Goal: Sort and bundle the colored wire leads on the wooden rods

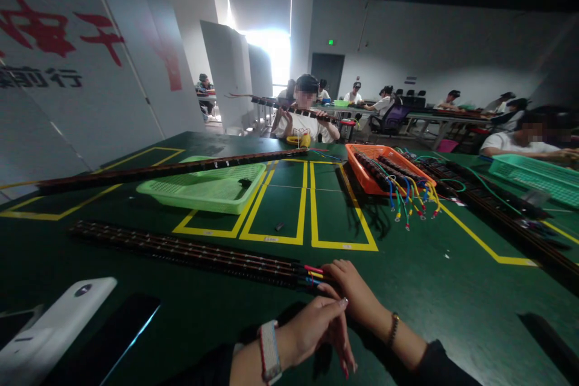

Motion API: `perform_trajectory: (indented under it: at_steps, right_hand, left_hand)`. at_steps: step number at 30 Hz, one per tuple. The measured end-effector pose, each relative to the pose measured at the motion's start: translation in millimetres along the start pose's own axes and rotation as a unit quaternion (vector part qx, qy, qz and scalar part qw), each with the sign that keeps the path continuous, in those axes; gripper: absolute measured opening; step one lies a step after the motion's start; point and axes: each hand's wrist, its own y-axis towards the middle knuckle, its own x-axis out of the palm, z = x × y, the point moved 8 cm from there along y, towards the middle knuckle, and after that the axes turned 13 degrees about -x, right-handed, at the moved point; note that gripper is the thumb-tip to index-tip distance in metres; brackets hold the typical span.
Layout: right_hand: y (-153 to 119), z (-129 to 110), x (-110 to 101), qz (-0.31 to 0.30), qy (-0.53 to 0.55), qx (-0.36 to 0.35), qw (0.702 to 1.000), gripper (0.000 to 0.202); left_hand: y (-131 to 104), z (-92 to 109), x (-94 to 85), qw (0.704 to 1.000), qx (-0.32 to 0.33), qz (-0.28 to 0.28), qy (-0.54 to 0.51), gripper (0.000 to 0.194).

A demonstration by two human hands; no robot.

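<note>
Across the near part of the green table [420, 289] lies a long dark cable bundle [190, 253], several ribbed strips side by side. Red, yellow and blue sleeved wire ends [313, 275] come out at its right end. My right hand [350, 286], with a beaded bracelet, is curled over these ends; its fingertips are partly hidden. Just in front, my left hand [312, 322], wearing a pale woven band, has its fingers apart and pointing down. It overlaps the right hand in view, and nothing shows in it.
A green basket [199, 205] stands beyond the bundle, with another long dark strip [181, 169] across it. An orange basket [362, 184] holds harnesses with coloured ring-terminal wires. More dark strips [488, 193] lie right. Phones [113, 338] lie near left. A person [307, 120] opposite holds a strip.
</note>
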Motion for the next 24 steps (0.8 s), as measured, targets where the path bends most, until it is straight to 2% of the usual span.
perform_trajectory:
  at_steps: [9,17,20,24]
  right_hand:
    - [3.7,-0.4,0.8,-0.028,-0.006,0.003,1.0,0.057]
    - [5.0,-5.4,-4.4,-0.032,-0.016,0.037,0.999,0.059]
    - [6.8,-9.5,-20.8,-0.016,-0.037,0.042,0.998,0.059]
    - [5.9,-16.8,-58.8,-0.002,-0.051,0.047,0.998,0.057]
  left_hand:
    - [-15.9,8.6,7.0,1.0,0.005,-0.01,0.018,0.045]
    - [-26.1,8.2,8.6,1.0,0.002,-0.012,0.016,0.042]
    - [-26.8,8.3,7.0,1.0,0.007,-0.015,0.0,0.036]
    - [-30.4,14.6,3.9,0.998,0.038,-0.016,-0.055,0.025]
